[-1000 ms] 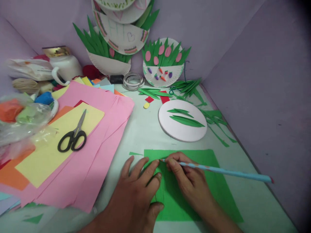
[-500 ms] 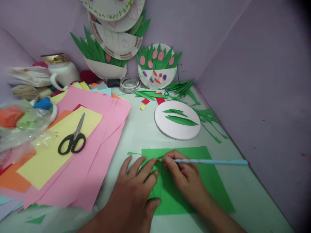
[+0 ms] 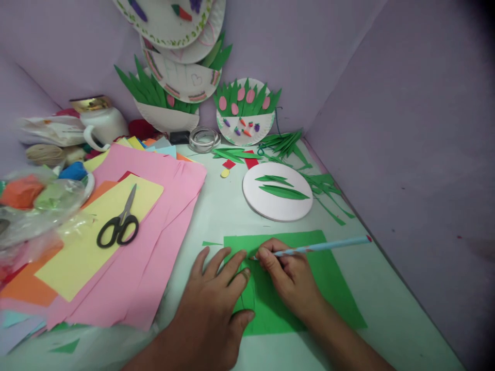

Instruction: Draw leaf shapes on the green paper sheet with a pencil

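Observation:
A green paper sheet (image 3: 320, 288) lies on the pale table, with thin curved pencil lines near its left side. My left hand (image 3: 216, 299) rests on the sheet's left edge, fingers spread, holding nothing. In my right hand (image 3: 290, 273) is a light blue pencil (image 3: 320, 246), pinched close to its tip, which touches the green paper just right of my left fingertips. Beyond the sheet is a white round plate (image 3: 276, 208) bearing green paper leaves (image 3: 284, 192).
Black-handled scissors (image 3: 119, 226) lie on yellow paper (image 3: 73, 268) over pink sheets (image 3: 170, 221) at the left. Green scraps (image 3: 328, 185) lie back right. Decorated paper plates (image 3: 245, 123), a wire coil (image 3: 204, 140) and a white mug (image 3: 106, 129) stand behind.
The pencil tip has moved slightly down on the paper, and the pencil's far end has tilted up. The whole view has shifted slightly; my left hand keeps its place on the sheet.

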Tool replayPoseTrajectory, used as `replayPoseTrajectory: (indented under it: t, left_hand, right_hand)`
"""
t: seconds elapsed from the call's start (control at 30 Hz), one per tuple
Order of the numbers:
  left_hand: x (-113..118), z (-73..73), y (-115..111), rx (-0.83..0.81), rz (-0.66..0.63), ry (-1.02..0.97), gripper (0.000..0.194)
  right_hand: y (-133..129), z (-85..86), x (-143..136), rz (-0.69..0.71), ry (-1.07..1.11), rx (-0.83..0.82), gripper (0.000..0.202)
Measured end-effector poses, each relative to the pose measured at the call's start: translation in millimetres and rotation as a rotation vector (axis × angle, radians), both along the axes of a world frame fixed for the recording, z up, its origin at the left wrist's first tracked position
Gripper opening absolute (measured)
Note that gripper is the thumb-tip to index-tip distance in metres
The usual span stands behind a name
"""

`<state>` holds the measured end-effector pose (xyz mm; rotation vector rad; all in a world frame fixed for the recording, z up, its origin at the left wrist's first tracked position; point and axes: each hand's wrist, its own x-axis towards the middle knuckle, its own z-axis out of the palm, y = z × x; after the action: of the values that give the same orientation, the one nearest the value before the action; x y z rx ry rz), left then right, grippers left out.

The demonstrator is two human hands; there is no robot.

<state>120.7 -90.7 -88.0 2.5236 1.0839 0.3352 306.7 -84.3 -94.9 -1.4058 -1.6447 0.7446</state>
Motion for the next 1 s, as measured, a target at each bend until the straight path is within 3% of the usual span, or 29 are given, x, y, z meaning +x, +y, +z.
replayPoseTrajectory:
  t: [0.6,1.0]
  left_hand:
    - [1.6,3.1,-0.2,-0.016,0.011,0.046,0.041]
    - [2.2,15.1,3.0,0.057,-0.090,0.190,0.042]
  right_hand:
    - [-9.8,0.2,-1.2,0.005,-0.008,-0.004,0.033]
    - [-14.9,2.7,-2.3,0.004,-0.045,0.014,0.031]
